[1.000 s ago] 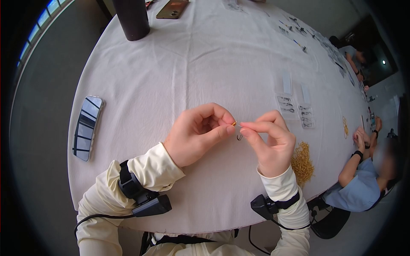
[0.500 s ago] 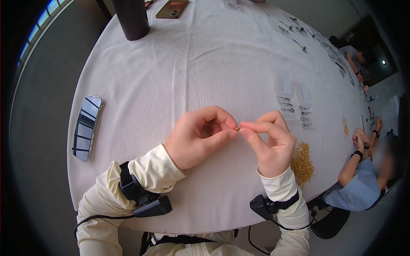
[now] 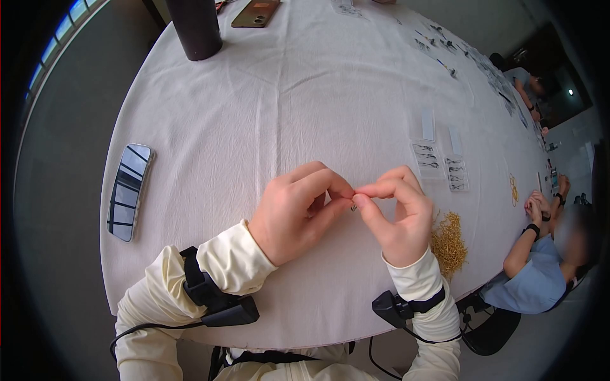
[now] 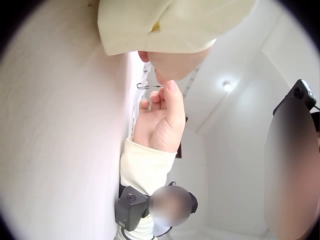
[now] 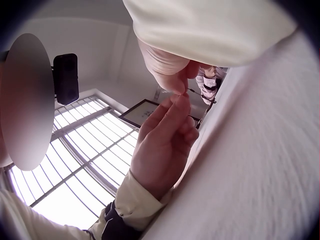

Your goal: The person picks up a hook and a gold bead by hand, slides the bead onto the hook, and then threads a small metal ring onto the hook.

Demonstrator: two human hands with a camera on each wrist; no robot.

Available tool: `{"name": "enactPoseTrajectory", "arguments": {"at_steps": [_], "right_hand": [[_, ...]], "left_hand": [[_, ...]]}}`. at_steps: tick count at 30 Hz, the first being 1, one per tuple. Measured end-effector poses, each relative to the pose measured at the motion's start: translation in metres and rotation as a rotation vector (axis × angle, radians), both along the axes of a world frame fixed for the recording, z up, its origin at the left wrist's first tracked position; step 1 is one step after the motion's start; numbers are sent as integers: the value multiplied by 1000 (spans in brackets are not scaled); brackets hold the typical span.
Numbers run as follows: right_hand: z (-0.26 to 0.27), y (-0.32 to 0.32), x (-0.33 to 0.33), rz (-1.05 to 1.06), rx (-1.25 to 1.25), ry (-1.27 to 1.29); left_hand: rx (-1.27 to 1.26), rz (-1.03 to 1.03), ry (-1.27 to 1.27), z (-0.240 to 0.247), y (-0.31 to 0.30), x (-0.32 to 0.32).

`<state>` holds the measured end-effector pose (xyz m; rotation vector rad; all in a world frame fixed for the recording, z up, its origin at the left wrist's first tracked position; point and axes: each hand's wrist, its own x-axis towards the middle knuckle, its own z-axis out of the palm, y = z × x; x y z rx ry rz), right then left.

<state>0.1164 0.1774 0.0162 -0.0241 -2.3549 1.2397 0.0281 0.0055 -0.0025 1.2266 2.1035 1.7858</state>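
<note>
In the head view my left hand and right hand meet at their fingertips above the white cloth. A small dark fish hook shows just under the touching fingertips. Seen from the left wrist, the hook points its bend away from the right hand's thumb tip, its thin shank running in to those fingers. From the right wrist, a dark hook sticks out beside the joined fingertips. The small gold-coloured piece pinched by my left thumb and index finger is hidden behind them now.
A pile of thin gold-coloured pieces lies beside the right wrist. Clear plastic boxes with small dark metal parts stand beyond it. A phone lies left, a dark cup stands at the back left. Another person sits at right.
The left hand has moved slightly right and toward me, bringing its fingertips against the right hand's. The gold-coloured piece, earlier visible at the left fingertips, is now covered.
</note>
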Motion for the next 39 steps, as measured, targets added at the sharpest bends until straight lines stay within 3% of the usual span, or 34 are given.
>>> {"name": "enactPoseTrajectory", "arguments": {"at_steps": [4,9,18,26,34,39], "right_hand": [[-4,1,-1,26,-47,-24],[-6,-1,-1,28,-350,-94],[-7,1,-1,41,-443,-120],[-7,-1,-1,39,-380,-108],[-5,1,-1,65,-301,-100],[1,2,-1,91,-78,-73]], "left_hand": [[-16,18,106,1,0,0],[-37,0,106,3,0,1],[-34,-101,-218,4,-2,1],[-27,-133,-475,3,-2,2],[9,-161,-466,0,-2,-1],[-13,-178,-518,3,-2,-1]]}}
